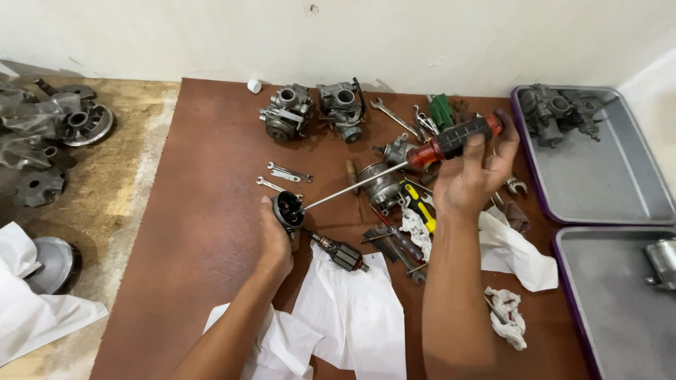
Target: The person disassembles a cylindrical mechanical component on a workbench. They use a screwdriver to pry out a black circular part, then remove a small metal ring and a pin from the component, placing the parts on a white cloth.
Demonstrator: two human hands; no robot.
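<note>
- The left hand [276, 236] grips a small round housing [288, 208] — dark, cup-shaped, its open face turned up and toward the right; it is held just above the brown mat [204, 183], near the mat's middle.
- The right hand [470, 174] is closed around the black-and-red handle of a long screwdriver [422, 156]; the thin steel shaft slants down to the left and its tip sits in the housing's open face.
- Just right of the left hand lies an armature [339, 252] — copper windings, dark core — resting partly on white paper [355, 309].
- Two small spanners [285, 176] lie just above the housing.
- Two grey carburettors [313, 111] stand near the wall, with a white cap [254, 86] to their left.
- Under the right hand is a heap of tools, among them a yellow-handled screwdriver [421, 208] and a rag [508, 317].
- Two grey trays [620, 183] sit at the right; the upper one holds another carburettor [560, 112].
- Clutch parts [84, 119] lie on the floor at the left.
</note>
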